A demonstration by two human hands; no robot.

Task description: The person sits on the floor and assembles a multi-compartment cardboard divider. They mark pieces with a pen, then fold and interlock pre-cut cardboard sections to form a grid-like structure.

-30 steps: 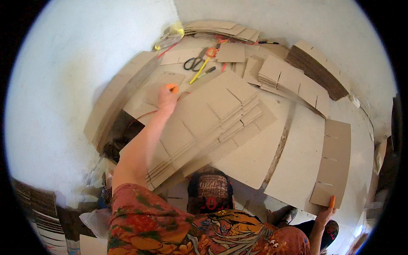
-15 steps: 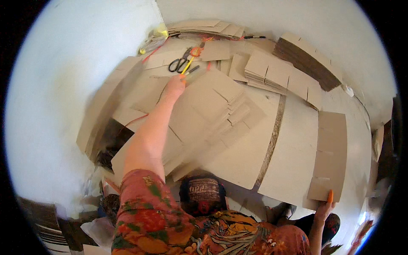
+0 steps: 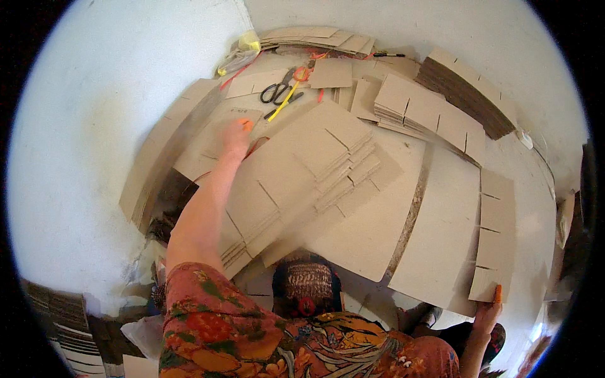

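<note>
Evidently, the left hand (image 3: 236,135) (grip unclear) withdrew, leaving the slim yellow rod (image 3: 285,103) lying; the right hand (image 3: 486,316), lower right, pinched slotted brown cardboard (image 3: 494,249).

The left hand (image 3: 237,137) blurs at ten o'clock, and at four a cardboard strip (image 3: 496,242) hides fingers of the right hand (image 3: 487,316).

bright | soft shadows | left grip (image 3: 236,136) blurred | fisheye bending | black corners
</note>
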